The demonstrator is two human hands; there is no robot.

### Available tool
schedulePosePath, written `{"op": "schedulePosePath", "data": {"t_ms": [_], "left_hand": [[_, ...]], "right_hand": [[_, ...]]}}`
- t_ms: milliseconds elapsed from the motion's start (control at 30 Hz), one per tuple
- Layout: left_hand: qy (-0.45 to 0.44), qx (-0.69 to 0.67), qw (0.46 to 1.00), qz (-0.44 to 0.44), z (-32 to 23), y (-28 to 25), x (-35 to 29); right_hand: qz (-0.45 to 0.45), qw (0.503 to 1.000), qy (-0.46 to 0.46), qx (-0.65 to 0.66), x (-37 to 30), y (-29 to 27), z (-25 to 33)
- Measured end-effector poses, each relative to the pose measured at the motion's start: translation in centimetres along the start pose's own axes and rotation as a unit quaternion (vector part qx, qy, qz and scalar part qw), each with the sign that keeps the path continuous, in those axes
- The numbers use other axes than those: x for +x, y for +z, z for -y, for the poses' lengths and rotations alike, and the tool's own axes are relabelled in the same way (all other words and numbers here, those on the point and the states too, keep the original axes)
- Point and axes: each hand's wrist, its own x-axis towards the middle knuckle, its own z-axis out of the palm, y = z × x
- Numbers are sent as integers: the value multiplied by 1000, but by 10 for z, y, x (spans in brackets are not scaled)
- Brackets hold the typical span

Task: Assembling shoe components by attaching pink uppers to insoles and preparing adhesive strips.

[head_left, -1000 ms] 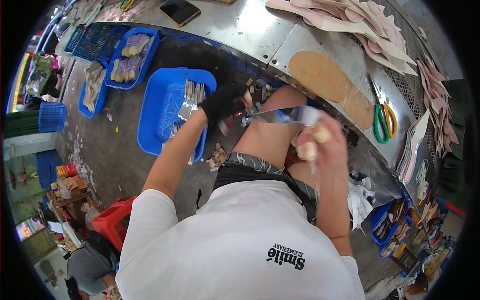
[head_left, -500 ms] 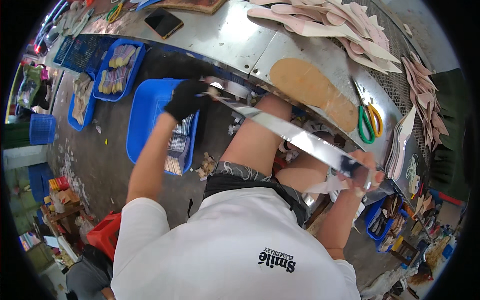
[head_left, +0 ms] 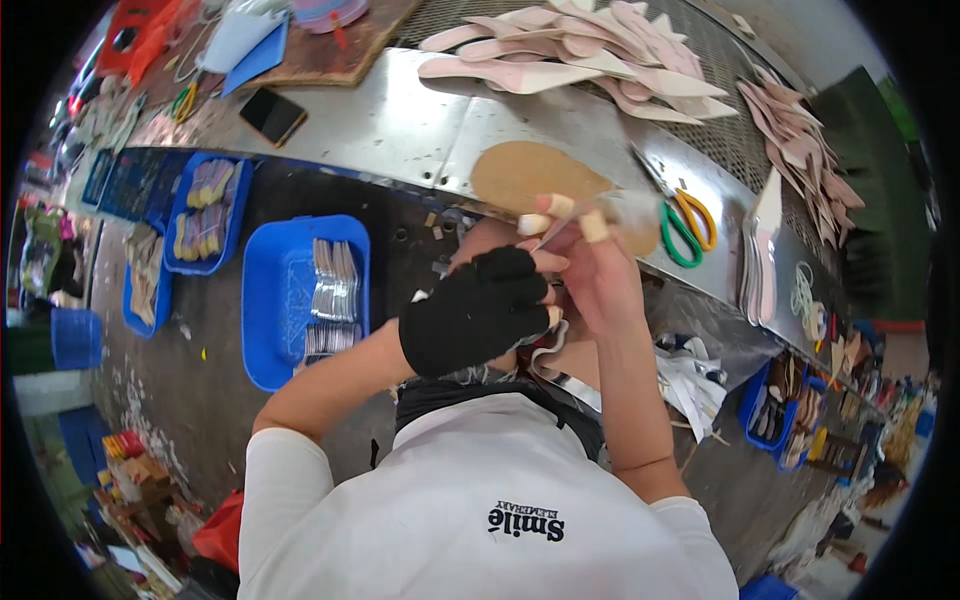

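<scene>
My left hand (head_left: 470,312), in a black fingerless glove, is closed with its fingers curled in front of my lap. My right hand (head_left: 605,265), bare with beige wraps on its fingertips, meets it from the right and pinches a thin edge between thumb and fingers. That edge seems to belong to a shiny silver strip (head_left: 572,384), which curls out below the hands over my thigh. The strip inside the left fist is mostly hidden. Just beyond the hands lies a tan sole-shaped piece (head_left: 520,172) on the metal table (head_left: 400,125).
Scissors with green and yellow handles (head_left: 685,228) lie right of the sole piece. Pale insole pieces (head_left: 590,60) pile up behind. A blue bin (head_left: 262,300) with stacked silver-edged pieces stands at left, near smaller blue bins (head_left: 205,262). A phone (head_left: 272,116) rests on the table.
The silver strip was stretched between my spread hands. Both hands have come together before my lap, and the strip now hangs bent below them. The view has shifted too.
</scene>
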Motion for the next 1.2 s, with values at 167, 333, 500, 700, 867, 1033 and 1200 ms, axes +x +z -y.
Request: {"op": "schedulePosePath", "data": {"t_ms": [167, 333, 500, 700, 867, 1033, 1200], "left_hand": [[-67, -78, 992, -76, 8, -4, 7], [-307, -349, 877, -122, 11, 8, 28], [-376, -345, 852, -114, 8, 16, 38], [-391, -460, 789, -113, -2, 11, 44], [-435, -462, 769, -84, 1, 4, 44], [-445, -463, 759, -113, 6, 7, 34], [-413, -433, 793, -115, 7, 9, 27]], "right_hand": [[-157, 958, -79, -225, -23, -26, 4], [-60, 960, 0, -272, -25, -11, -1], [-261, 841, -152, -448, -31, -10, -3], [-182, 737, -308, -574, -31, -2, 23], [-136, 807, -248, -519, -28, -5, 17], [-100, 790, -241, -555, -26, -5, 16], [-114, 840, -140, -512, -25, -3, 12]]}}
